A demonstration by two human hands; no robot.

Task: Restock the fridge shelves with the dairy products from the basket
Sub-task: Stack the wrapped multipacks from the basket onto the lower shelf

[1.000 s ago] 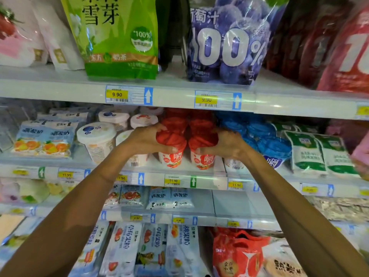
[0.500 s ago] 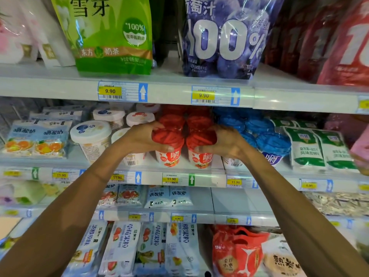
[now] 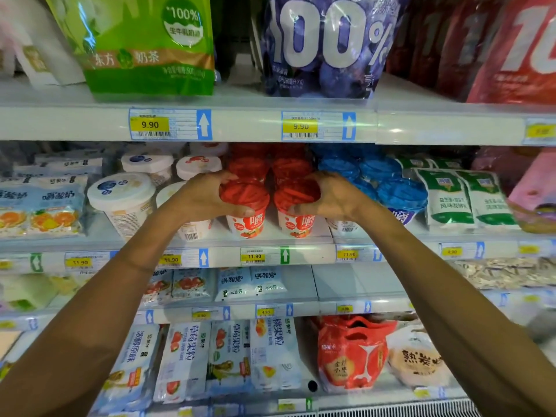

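1. Gripping left red-lid cup (image 3: 247, 219) w/ L hand (image 3: 204, 198): fingers hooked over far edge of lid, thumb curled along near side just under rim.
2. Gripping right red-lid cup (image 3: 296, 222) w/ R hand (image 3: 329, 198), mirror fashion: fingers over lid top, thumb pressed at front below rim.
3. Holding both upright, side by side, nearly touching, at front of mid shelf (image 3: 313, 255), just above 11.90 price tag (image 3: 254, 256). Can't tell whether bases rest fully on shelf.
4. Seen right behind: more red-lid cups (image 3: 248, 167), two rows running toward back.
5. Seen to L, just beside L hand: white tubs (image 3: 123, 200) w/ pale lids, one partly hidden behind L wrist.
6. Seen to R, just beside R hand: blue-lid cups (image 3: 401, 195). Further R: green-and-white sachets (image 3: 463, 200), standing upright.
7. Up on top shelf: green pouch (image 3: 144, 46) at L, purple "100%" pack (image 3: 325, 46) at centre, each above a 9.90 tag.
8. Down on lowest shelf: flat white-blue packs (image 3: 192, 356) w/ fruit print, red bag (image 3: 352, 356) to their R.
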